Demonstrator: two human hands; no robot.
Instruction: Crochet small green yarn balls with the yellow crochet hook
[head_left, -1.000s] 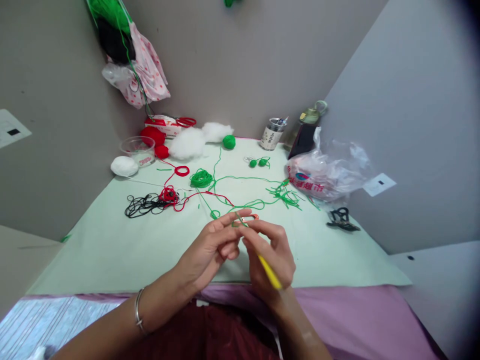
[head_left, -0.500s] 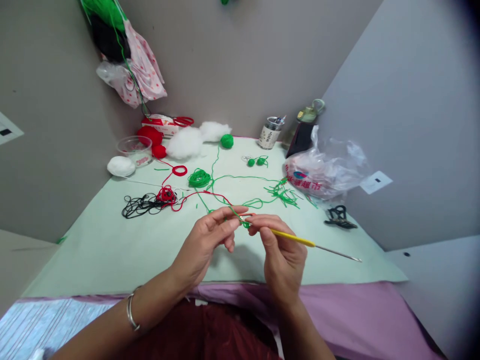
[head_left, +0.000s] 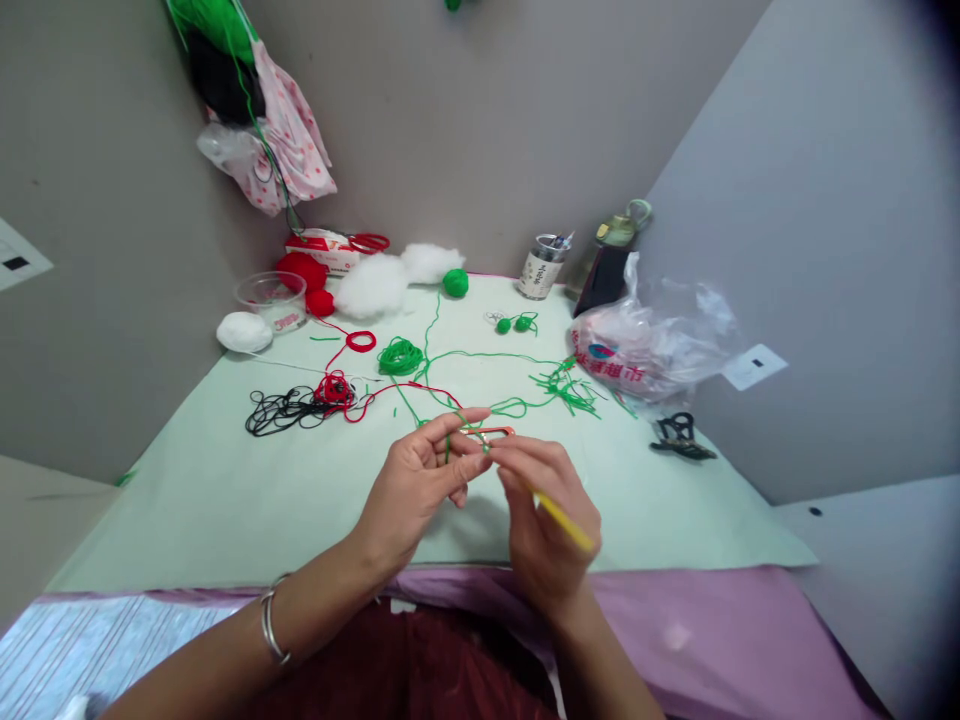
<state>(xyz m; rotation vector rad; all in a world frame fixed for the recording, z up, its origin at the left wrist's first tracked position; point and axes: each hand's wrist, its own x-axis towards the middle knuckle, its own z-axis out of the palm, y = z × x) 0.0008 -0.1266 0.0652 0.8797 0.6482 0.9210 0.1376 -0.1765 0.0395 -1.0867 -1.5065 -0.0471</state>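
My right hand [head_left: 551, 515] is closed round a crochet hook [head_left: 564, 521] with a yellow handle, blurred at its rear end. The hook's tip meets a small bit of green yarn [head_left: 486, 448] between the two hands. My left hand [head_left: 424, 475] pinches that green yarn with thumb and fingers, and a strand runs over its raised index finger. Just behind the fingertips an orange-handled tool [head_left: 499, 431] lies on the table, partly hidden. A coil of green yarn [head_left: 400, 356] rests farther back.
Black cord [head_left: 289, 412], a red yarn tangle [head_left: 335, 390] and white stuffing [head_left: 373, 285] lie at left. Green yarn scraps [head_left: 566, 388], a plastic bag [head_left: 649, 345] and a black hair clip [head_left: 681, 437] are at right. A pen can [head_left: 542, 268] stands behind.
My right hand has turned and shifted slightly left, swinging the hook's rear end down and toward me. My fingertips now meet at the green yarn, and more of the orange tool shows.
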